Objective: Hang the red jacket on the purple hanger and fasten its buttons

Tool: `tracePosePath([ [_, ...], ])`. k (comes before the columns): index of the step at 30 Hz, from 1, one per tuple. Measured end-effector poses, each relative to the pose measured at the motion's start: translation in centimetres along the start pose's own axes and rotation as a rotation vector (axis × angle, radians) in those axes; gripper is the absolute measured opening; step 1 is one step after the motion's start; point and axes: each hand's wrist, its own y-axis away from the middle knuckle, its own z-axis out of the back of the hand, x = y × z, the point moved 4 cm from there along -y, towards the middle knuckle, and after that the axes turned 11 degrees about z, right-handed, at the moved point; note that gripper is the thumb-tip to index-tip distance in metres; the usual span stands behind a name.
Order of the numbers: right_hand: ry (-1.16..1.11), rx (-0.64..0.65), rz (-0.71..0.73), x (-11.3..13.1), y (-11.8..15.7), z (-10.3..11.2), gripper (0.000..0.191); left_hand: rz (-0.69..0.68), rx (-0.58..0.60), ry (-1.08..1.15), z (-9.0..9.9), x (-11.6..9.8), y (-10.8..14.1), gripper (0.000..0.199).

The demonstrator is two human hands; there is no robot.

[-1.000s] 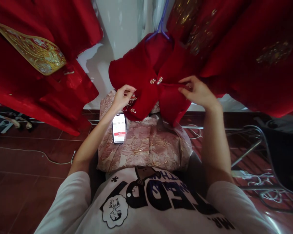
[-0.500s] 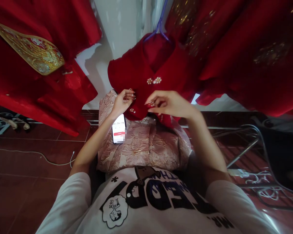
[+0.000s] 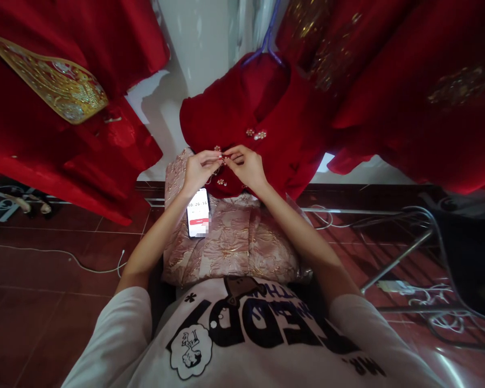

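Two hands meet at the front of the red jacket [image 3: 234, 116], just above the pink fabric [image 3: 234, 242] on our lap. Our left hand [image 3: 199, 170] and right hand [image 3: 246, 166] pinch a small button [image 3: 223, 157] between nearly closed fingertips. On that fabric, just below our left wrist, lies a phone [image 3: 198, 212]. Beyond, the jacket hangs on a hanger [image 3: 267, 40].

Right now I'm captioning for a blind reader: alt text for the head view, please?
Both hands, left and right, pinch a clasp on a red jacket hanging from a blue hanger. Below lie folded pink cloth and a phone; other red garments hang around.
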Motion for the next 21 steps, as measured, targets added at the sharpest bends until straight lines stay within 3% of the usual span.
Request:
tracePosePath([
  [6, 0.018, -0.083, 0.006, 0.3, 0.1, -0.2, 0.008, 0.03, -0.047, -0.01, 0.2, -0.2, 0.1, 0.014],
  [13, 0.082, -0.082, 0.035, 0.4, 0.0, -0.5, 0.009, 0.039, -0.042, -0.079, 0.3, -1.0, -0.1, 0.016],
  [21, 0.131, -0.065, 0.036, 0.3, -0.4, -0.5, 0.011, 0.07, 0.052, -0.185, 0.9, -1.6, -2.2, 0.017],
])
